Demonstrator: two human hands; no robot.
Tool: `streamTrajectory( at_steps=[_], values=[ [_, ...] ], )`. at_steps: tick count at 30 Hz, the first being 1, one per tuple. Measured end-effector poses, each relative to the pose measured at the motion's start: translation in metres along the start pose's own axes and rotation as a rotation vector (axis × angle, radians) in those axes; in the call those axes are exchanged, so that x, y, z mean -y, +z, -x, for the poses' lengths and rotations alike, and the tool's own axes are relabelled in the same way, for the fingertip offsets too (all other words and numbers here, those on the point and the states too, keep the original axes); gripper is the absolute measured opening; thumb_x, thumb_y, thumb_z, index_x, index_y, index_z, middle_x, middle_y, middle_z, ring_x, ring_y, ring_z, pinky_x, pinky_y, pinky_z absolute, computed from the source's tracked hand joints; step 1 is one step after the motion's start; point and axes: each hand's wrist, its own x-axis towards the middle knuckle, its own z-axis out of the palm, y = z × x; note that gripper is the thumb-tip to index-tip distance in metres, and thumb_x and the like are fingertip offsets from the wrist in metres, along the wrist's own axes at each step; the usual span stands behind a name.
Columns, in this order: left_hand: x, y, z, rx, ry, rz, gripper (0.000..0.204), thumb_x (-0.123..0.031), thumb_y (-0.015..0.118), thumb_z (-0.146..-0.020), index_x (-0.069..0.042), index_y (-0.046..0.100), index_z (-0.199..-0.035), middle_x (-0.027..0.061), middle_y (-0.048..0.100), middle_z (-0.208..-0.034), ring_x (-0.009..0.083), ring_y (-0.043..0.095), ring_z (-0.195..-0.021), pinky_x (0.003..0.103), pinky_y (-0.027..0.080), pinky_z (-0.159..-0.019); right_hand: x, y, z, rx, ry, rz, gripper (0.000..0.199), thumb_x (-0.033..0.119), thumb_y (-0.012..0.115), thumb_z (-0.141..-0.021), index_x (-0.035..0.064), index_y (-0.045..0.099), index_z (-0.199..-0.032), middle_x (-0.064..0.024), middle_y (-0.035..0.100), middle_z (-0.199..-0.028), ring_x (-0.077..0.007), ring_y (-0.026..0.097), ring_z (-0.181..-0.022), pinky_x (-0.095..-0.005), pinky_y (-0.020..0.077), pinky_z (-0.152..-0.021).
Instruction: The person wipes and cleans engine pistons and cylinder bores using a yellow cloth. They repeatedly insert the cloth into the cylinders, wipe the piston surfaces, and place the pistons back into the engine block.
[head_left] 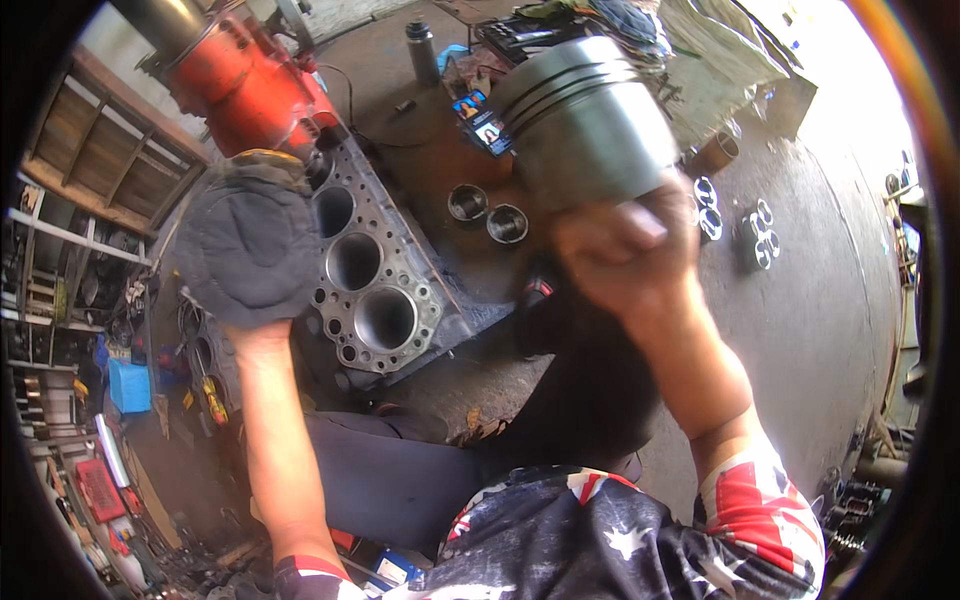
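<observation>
At 1 o'clock from the centre of view, a silver cylindrical metal piston with parallel ring grooves (600,135) is held raised in the right hand (632,245). The right hand grasps the piston from below, thumb folded across; both are blurred. Relative to the right hand, the piston extends towards 11–12 o'clock; relative to the left hand (262,337), it lies well apart at 2 o'clock.

Between 9 and 10 o'clock, a dark grey, round-faced object (245,245) is positioned directly above the left wrist and covers most of the left hand. The left fingers are hidden; their closure cannot be told.

At 10 o'clock, between the two hands, lies a grey metal engine block with a row of round bores (432,317). Its upper end adjoins a red-painted metal machine body (245,80) at 10–11 o'clock.

At 12 o'clock, two round, silver-rimmed metal parts (507,224) rest beside each other on the floor. Farther out at 12 o'clock, a rectangular phone with a lit screen (485,125) appears next to the left edge of the piston. Between 2 and 3 o'clock, bright silver ring-shaped parts (765,238) lie on the grey floor (800,330).
</observation>
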Motion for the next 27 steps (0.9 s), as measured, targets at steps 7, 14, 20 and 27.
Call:
streamTrajectory(
  at_steps=[7,14,20,27],
  values=[
    [-0.001,0.045,0.082,0.398,0.46,-0.356,0.059,-0.055,0.053,-0.106,-0.01,0.061,-0.143,0.0156,0.058,-0.151,0.0402,0.054,-0.141,0.055,0.043,-0.117,-0.147,-0.043,-0.022,-0.501,0.394,0.139,0.01,0.015,0.05,-0.103,0.0141,0.06,-0.102,0.0021,0.056,-0.068,-0.0083,0.041,-0.047,-0.0254,0.0297,-0.044],
    [0.021,0.018,0.093,0.525,0.608,-0.524,0.051,-0.057,0.048,-0.108,-0.016,0.074,-0.123,0.0088,0.071,-0.129,0.0365,0.063,-0.128,0.055,0.047,-0.112,-0.155,-0.066,-0.029,-0.498,0.467,0.438,0.014,0.023,0.055,-0.109,0.015,0.065,-0.111,0.0012,0.066,-0.09,-0.0073,0.051,-0.052,-0.0253,0.033,-0.042],
    [0.02,0.023,0.096,0.485,0.582,-0.526,0.033,-0.041,0.066,-0.103,-0.011,0.076,-0.11,0.0068,0.073,-0.115,0.0288,0.069,-0.11,0.047,0.052,-0.1,-0.158,-0.071,-0.032,-0.553,0.47,0.629,0.019,0.012,0.048,-0.103,0.0061,0.058,-0.119,-0.006,0.063,-0.093,-0.0115,0.055,-0.06,-0.0328,0.0404,-0.047],
    [0.009,0.048,0.091,0.448,0.559,-0.542,0.025,-0.03,0.077,-0.093,-0.005,0.074,-0.094,0.0059,0.062,-0.086,0.027,0.057,-0.077,0.044,0.048,-0.074,-0.137,-0.083,-0.025,-0.172,0.414,1.094,0.016,0.007,0.061,-0.098,0.0,0.064,-0.112,-0.0048,0.066,-0.086,-0.0115,0.06,-0.079,-0.0345,0.051,-0.065]
  ],
)
